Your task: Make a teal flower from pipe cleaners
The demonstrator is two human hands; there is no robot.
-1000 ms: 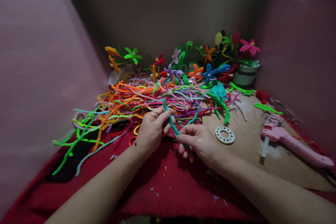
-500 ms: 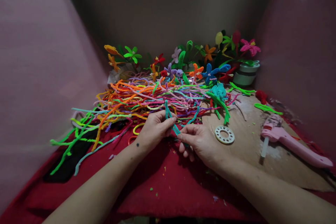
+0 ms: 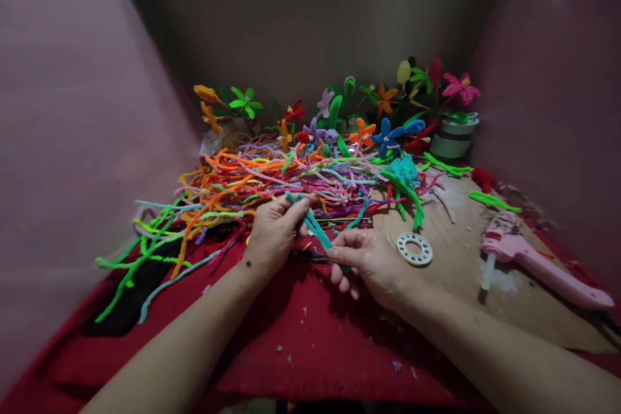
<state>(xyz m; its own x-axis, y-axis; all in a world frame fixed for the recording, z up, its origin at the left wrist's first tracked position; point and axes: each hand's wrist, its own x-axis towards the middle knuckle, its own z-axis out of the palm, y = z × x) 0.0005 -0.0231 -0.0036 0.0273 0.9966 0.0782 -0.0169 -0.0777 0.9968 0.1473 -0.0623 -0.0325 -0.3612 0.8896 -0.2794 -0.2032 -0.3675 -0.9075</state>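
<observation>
A teal pipe cleaner (image 3: 317, 231), folded so that two strands lie side by side, stretches between my hands over the red cloth. My left hand (image 3: 277, 228) pinches its upper left part between thumb and finger, and short ends stick out past the fingertips. Lower and to the right, my right hand (image 3: 363, 259) grips the other part; the fingers hide how it ends there. Just beyond both hands lies a big heap of loose pipe cleaners (image 3: 291, 174) in many colours.
On cardboard (image 3: 456, 239) at the right lie a white ring with holes (image 3: 414, 250) and a pink hot glue gun (image 3: 543, 265). Pipe-cleaner flowers (image 3: 385, 136) and a pale green pot (image 3: 453, 136) stand along the back. A black flat thing (image 3: 116, 310) lies at the left.
My left hand has slid up and left along the pipe cleaner, away from my right hand. The strands now lie closer together and straighter. My right hand has stayed nearly still.
</observation>
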